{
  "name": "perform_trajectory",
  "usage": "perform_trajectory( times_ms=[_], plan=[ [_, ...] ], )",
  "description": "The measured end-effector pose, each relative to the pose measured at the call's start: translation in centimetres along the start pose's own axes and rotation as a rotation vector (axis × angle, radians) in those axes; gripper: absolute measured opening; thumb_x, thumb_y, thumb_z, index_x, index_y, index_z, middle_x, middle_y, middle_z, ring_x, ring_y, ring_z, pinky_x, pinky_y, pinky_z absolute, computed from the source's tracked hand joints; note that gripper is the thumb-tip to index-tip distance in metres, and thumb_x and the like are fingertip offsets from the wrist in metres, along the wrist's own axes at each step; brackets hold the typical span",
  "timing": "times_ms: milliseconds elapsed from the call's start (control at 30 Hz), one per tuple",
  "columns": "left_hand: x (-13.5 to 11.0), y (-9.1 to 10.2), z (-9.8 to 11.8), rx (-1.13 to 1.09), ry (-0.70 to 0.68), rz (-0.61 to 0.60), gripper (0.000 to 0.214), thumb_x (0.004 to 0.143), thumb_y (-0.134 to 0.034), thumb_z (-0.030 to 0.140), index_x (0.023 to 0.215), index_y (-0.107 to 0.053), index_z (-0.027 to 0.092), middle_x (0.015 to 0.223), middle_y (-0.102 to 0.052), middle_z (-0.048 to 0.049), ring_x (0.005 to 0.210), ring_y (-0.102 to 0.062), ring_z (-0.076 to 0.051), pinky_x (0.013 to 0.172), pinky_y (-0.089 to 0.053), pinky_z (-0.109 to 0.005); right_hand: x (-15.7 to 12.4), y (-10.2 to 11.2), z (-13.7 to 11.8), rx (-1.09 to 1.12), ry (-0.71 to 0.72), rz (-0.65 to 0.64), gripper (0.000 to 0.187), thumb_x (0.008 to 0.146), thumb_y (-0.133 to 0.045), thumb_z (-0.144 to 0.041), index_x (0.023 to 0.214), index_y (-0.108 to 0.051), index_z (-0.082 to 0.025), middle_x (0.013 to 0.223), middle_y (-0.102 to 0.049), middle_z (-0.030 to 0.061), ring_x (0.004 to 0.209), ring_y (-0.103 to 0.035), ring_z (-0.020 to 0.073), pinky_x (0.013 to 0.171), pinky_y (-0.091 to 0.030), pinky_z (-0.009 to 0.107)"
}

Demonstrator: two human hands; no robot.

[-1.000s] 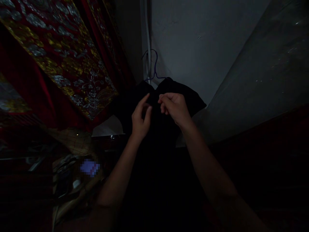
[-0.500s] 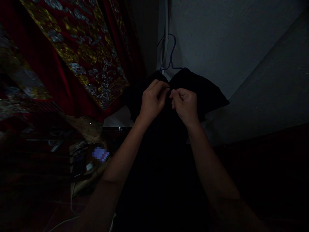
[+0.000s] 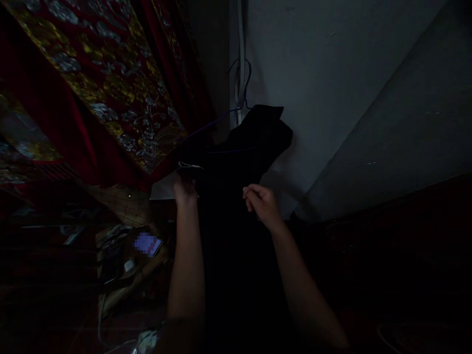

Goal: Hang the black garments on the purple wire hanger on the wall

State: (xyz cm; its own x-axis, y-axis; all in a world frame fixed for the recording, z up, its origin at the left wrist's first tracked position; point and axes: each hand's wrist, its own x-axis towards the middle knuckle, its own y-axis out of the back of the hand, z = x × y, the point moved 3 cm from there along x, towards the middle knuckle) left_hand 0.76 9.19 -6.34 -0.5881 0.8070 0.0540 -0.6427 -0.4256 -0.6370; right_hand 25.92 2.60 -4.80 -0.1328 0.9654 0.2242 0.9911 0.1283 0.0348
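A black garment (image 3: 232,167) hangs from a thin blue hanger (image 3: 248,81), its folds hard to make out in the dark. The hanger's left arm shows bare above the cloth. At the garment's left edge is my left hand (image 3: 185,191), curled against the dark fabric; its fingertips are dim and partly hidden. A thin pale cord (image 3: 190,165) lies just above that hand. Lower on the garment's right side, my right hand (image 3: 261,200) is closed in a pinch at the cloth, thumb against fingers.
Red cloth with gold and silver patterns (image 3: 110,98) hangs at left. Behind the hanger stand a pale wall (image 3: 313,73) and a vertical pipe (image 3: 241,49). Below left lie a lit phone (image 3: 147,244), a small white object (image 3: 129,266) and a cable (image 3: 100,322).
My left hand has moved left and down, away from my right hand, which has also dropped. The garment has shifted, baring the hanger's left arm, and its right shoulder is folded inward.
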Motion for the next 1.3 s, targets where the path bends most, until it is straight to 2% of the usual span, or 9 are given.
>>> perform_trajectory(
  times_ms=[133, 233, 367, 533, 667, 767, 900, 1067, 1300],
  plan=[
    [-5.6, 2.4, -4.5, -0.026, 0.122, 0.174, 0.016, 0.085, -0.063, 0.029, 0.075, -0.057, 0.018, 0.065, -0.06, 0.0048, 0.067, -0.062, -0.009, 0.073, -0.047, -0.02, -2.2, 0.4, 2.5, 0.075, -0.095, 0.105, 0.037, 0.085, -0.057, -0.053, 0.067, -0.056, -0.02, 0.044, -0.045, -0.0051, 0.039, -0.039, 0.0092, 0.045, -0.031, 0.024],
    [-8.3, 1.5, -4.8, -0.018, 0.126, 0.125, 0.025, 0.075, -0.076, 0.037, 0.083, -0.061, 0.018, 0.074, -0.064, 0.0048, 0.069, -0.061, -0.008, 0.072, -0.046, -0.02, -2.9, 0.7, 3.9, -0.031, -0.117, 0.078, 0.039, 0.086, -0.058, -0.053, 0.068, -0.059, -0.019, 0.047, -0.049, -0.0032, 0.045, -0.046, 0.0116, 0.051, -0.037, 0.025],
    [-11.5, -2.1, -2.5, 0.121, -0.045, -0.136, 0.033, 0.078, -0.076, 0.048, 0.09, -0.063, 0.02, 0.079, -0.06, 0.0042, 0.072, -0.057, -0.008, 0.07, -0.044, -0.019, -2.9, 0.3, 4.0, -0.115, -0.02, 0.08, 0.037, 0.087, -0.059, -0.055, 0.089, -0.066, -0.018, 0.085, -0.069, 0.0052, 0.082, -0.065, 0.0192, 0.079, -0.05, 0.031],
    [-14.8, -6.4, 0.4, 0.497, -0.323, -0.604, 0.021, 0.096, -0.058, 0.041, 0.097, -0.063, 0.021, 0.086, -0.062, -0.0005, 0.082, -0.06, -0.013, 0.076, -0.047, -0.022, -2.4, -1.7, 2.3, -0.023, 0.143, -0.109, 0.048, 0.081, -0.068, -0.037, 0.125, -0.058, -0.022, 0.123, -0.067, 0.008, 0.114, -0.063, 0.0242, 0.103, -0.047, 0.039],
    [-13.1, -6.5, 2.0, 0.617, -0.477, -0.727, 0.026, 0.098, -0.054, 0.041, 0.116, -0.059, 0.022, 0.111, -0.065, -0.0066, 0.109, -0.061, -0.019, 0.1, -0.045, -0.031, -0.3, -0.7, -0.6, -0.06, 0.166, -0.125, 0.025, 0.083, -0.053, -0.029, 0.101, -0.069, -0.021, 0.101, -0.072, 0.0041, 0.096, -0.067, 0.0235, 0.093, -0.052, 0.038],
    [-11.5, -5.2, 1.3, 0.748, -0.257, -0.952, 0.046, 0.1, -0.048, 0.048, 0.139, -0.049, 0.023, 0.128, -0.064, -0.0099, 0.121, -0.059, -0.023, 0.107, -0.044, -0.038, 3.1, 1.2, -3.8, -0.101, 0.3, -0.138, 0.023, 0.079, -0.051, -0.025, 0.086, -0.071, -0.021, 0.09, -0.073, 0.0033, 0.091, -0.067, 0.0224, 0.09, -0.052, 0.036],
    [-11.2, -2.9, -0.3, 1.08, 0.02, -1.259, 0.05, 0.095, -0.051, 0.058, 0.122, -0.066, 0.017, 0.118, -0.073, -0.0095, 0.107, -0.068, -0.029, 0.098, -0.052, -0.042, 8.9, 3.7, -5.6, -0.171, 0.436, 0.106, 0.029, 0.078, -0.057, -0.024, 0.103, -0.071, -0.02, 0.107, -0.073, 0.005, 0.106, -0.064, 0.0219, 0.097, -0.048, 0.035],
    [-8.4, -1.2, 1.2, 1.358, -0.118, -1.16, 0.048, 0.099, -0.042, 0.055, 0.123, -0.067, 0.021, 0.12, -0.074, -0.0097, 0.109, -0.069, -0.028, 0.097, -0.051, -0.039, 12.5, 5.0, -1.3, -0.259, -0.082, 0.091, 0.026, 0.086, -0.056, -0.041, 0.077, -0.063, -0.017, 0.068, -0.063, 0.0021, 0.066, -0.059, 0.0173, 0.064, -0.046, 0.028],
    [-2.3, -1.9, 7.4, 1.634, -0.441, -0.938, 0.036, 0.099, -0.041, 0.04, 0.106, -0.072, 0.022, 0.105, -0.076, -0.0092, 0.095, -0.072, -0.026, 0.084, -0.052, -0.034, 10.1, 10.3, -3.3, -0.594, 0.093, 0.302, 0.035, 0.078, -0.062, -0.038, 0.052, -0.048, -0.02, 0.052, -0.045, -0.001, 0.053, -0.046, 0.0129, 0.051, -0.029, 0.027]
  ],
)
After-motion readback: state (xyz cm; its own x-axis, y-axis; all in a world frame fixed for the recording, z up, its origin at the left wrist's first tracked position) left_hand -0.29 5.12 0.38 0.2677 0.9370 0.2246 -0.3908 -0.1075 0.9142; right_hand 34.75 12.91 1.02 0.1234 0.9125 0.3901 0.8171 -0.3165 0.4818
